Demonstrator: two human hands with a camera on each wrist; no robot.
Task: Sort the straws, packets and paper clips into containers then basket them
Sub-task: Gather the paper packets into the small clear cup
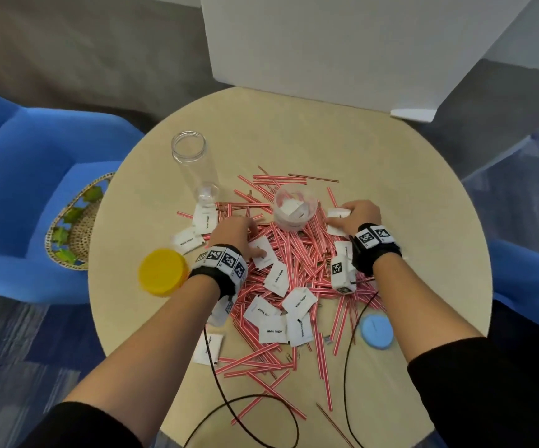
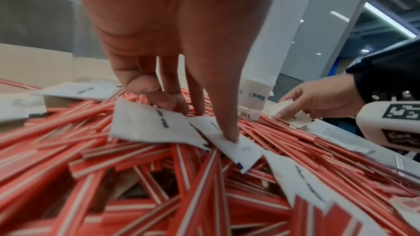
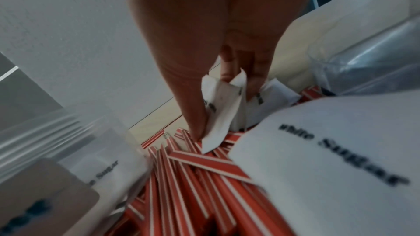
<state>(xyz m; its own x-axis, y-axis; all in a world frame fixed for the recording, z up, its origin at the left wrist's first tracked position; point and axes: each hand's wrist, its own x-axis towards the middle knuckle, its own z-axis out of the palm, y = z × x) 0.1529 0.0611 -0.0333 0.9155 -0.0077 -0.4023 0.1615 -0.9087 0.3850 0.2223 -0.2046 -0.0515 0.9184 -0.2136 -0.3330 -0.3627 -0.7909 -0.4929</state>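
Note:
Red-and-white striped straws (image 1: 297,253) lie heaped on the round table (image 1: 374,150), with white sugar packets (image 1: 273,328) scattered over them. My left hand (image 1: 255,240) reaches down onto the heap. In the left wrist view its thumb (image 2: 229,132) presses one packet (image 2: 240,152) while the other fingers (image 2: 179,105) touch a neighbouring packet (image 2: 147,125). My right hand (image 1: 342,216) pinches a few sugar packets (image 3: 220,114) just right of a small clear cup (image 1: 295,210) that holds packets. A tall clear jar (image 1: 190,163) stands at the back left. A small paper clip (image 1: 326,340) lies among the near straws.
A yellow lid (image 1: 163,272) lies at the table's left edge and a blue lid (image 1: 377,331) at the front right. A woven basket (image 1: 77,221) sits on the blue chair (image 1: 16,176) to the left. Black cables (image 1: 261,412) trail over the near edge.

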